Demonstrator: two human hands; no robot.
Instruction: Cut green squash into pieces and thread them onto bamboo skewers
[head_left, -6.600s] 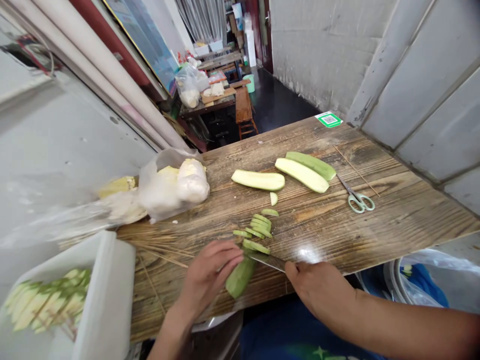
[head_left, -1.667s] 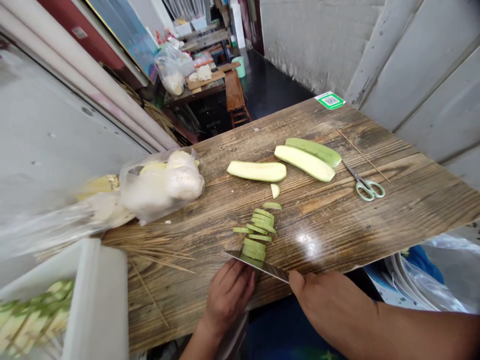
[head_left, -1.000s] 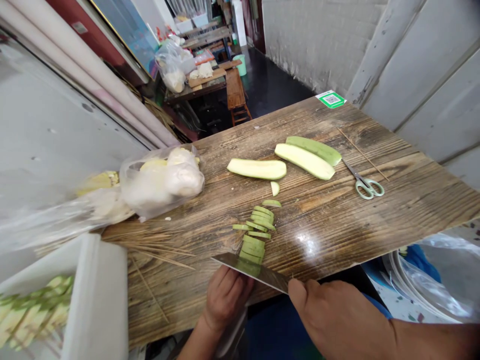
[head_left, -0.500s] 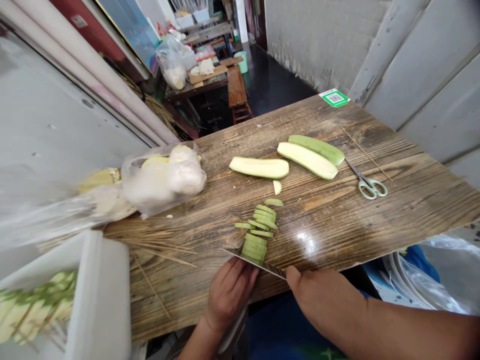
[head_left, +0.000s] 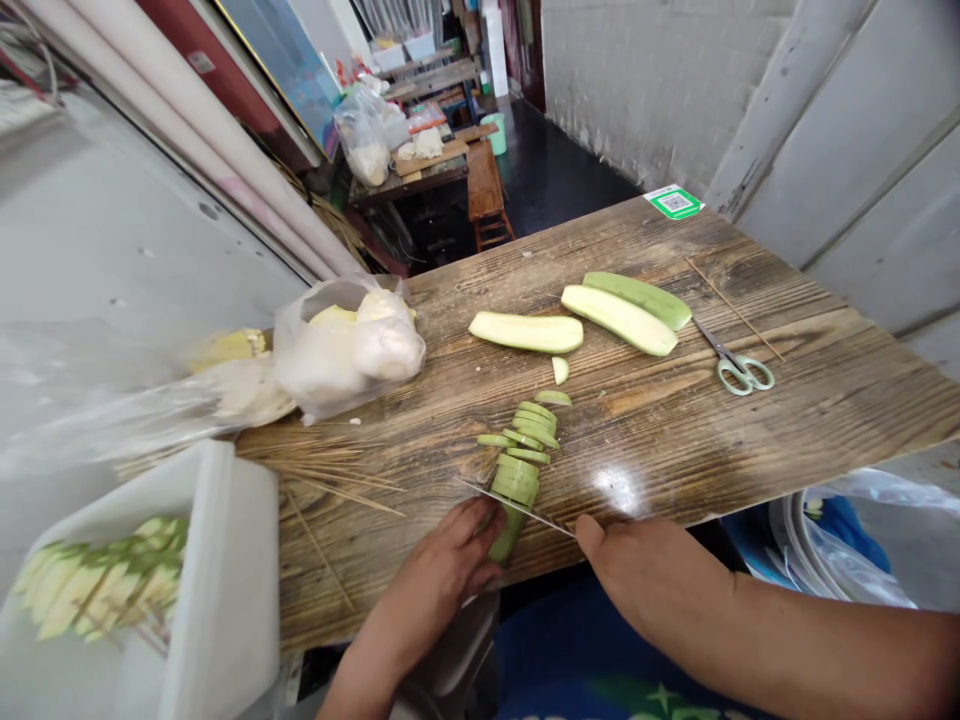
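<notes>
My left hand (head_left: 442,570) presses its curled fingers on the short remaining end of a green zucchini half (head_left: 506,535) at the near edge of the wooden table (head_left: 675,430). My right hand (head_left: 645,580) grips the handle of a knife (head_left: 517,505), whose blade stands edge-down across the zucchini just beside my left fingertips. A row of cut slices (head_left: 525,450) leans away from the blade. Three more zucchini halves (head_left: 526,331) (head_left: 619,319) (head_left: 637,297) lie farther back.
Green-handled scissors (head_left: 739,368) and a thin skewer (head_left: 731,308) lie at the right. A plastic bag of white lumps (head_left: 349,345) sits at the left, with loose bamboo skewers (head_left: 330,480) beside it. A white foam box (head_left: 217,570) holds skewered slices (head_left: 105,585).
Over the last seconds the zucchini end has grown shorter and the slice row longer. The blade has come down again close to my left fingers, and the view has shifted slightly.
</notes>
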